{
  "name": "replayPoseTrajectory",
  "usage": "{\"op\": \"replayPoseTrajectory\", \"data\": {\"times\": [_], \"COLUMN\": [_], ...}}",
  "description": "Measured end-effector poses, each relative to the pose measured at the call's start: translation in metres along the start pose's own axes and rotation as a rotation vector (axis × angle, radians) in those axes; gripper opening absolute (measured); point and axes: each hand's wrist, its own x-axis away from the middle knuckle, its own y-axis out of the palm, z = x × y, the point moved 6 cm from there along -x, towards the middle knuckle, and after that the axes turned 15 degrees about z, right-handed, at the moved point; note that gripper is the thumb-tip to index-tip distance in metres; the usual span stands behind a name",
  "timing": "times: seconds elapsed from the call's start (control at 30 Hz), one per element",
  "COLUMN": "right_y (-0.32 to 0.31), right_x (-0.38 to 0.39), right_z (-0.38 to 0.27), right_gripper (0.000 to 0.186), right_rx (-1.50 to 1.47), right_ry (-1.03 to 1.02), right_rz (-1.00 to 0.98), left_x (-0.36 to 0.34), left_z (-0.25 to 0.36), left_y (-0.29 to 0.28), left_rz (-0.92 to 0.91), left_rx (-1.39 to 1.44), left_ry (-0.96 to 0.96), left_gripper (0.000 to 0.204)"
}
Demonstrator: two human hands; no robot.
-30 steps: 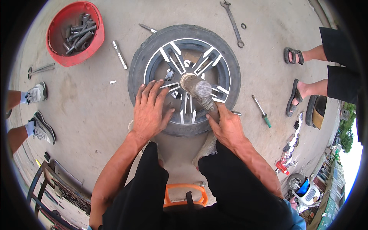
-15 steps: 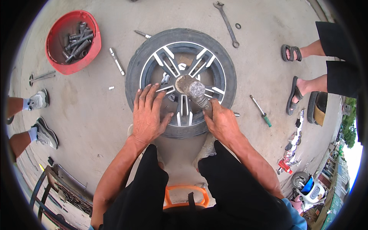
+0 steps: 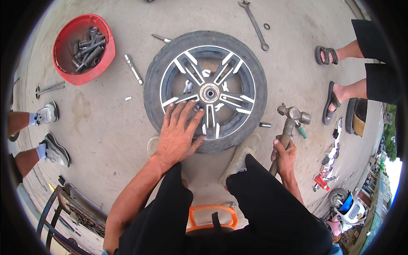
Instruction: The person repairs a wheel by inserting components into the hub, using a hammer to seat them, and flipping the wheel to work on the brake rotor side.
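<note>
A black tyre (image 3: 159, 63) on an alloy wheel (image 3: 230, 98) with black and silver spokes lies flat on the ground before me. At its centre, the round hub (image 3: 209, 93) shows a bearing with a dark hole. My left hand (image 3: 175, 132) rests flat on the near left spoke and rim, fingers spread and holding nothing. Off to the right of the tyre, my right hand (image 3: 285, 155) is closed around the handle of a ball-peen hammer (image 3: 294, 114). The hammer's metal head points up and away from me, and its upper handle looks wrapped.
Sockets fill a red helmet-like bowl (image 3: 111, 55) at far left. A socket wrench (image 3: 133, 69), combination spanner (image 3: 255, 25), ring (image 3: 267, 26), small socket (image 3: 265, 125) and green-handled screwdriver (image 3: 301, 131) lie around the tyre. Other people's feet (image 3: 55, 148) (image 3: 331, 100) stand on both sides.
The hammer has come off the hub and swung down to the right with my right hand, uncovering the bearing. My left hand remains on the wheel.
</note>
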Motion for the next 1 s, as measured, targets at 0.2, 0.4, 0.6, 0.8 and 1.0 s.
{"op": "replayPoseTrajectory", "data": {"times": [0.2,0.4,0.6,0.8,1.0], "right_y": [-0.032,-0.011,0.071,0.148,0.164], "right_x": [-0.028,-0.003,0.01,-0.004,-0.014], "right_z": [0.078,-0.008,-0.095,-0.125,-0.098], "right_gripper": [0.032,0.044,0.048,0.069,0.063], "right_rx": [0.233,1.014,0.629,0.535,0.608], "right_ry": [0.101,-0.485,-1.039,-1.097,-1.235], "right_rz": [0.035,0.233,0.156,0.097,0.144], "left_x": [-0.003,-0.002,-0.017,-0.04,-0.043], "left_z": [0.003,0.003,0.006,0.007,0.006], "left_y": [0.007,0.006,0.005,0.004,0.015], "left_rz": [0.003,-0.007,0.063,0.14,0.107], "left_rx": [0.001,-0.014,-0.014,-0.044,-0.045], "left_ry": [0.049,0.025,-0.03,-0.007,-0.002], "left_gripper": [0.073,0.075,0.078,0.082,0.084]}}
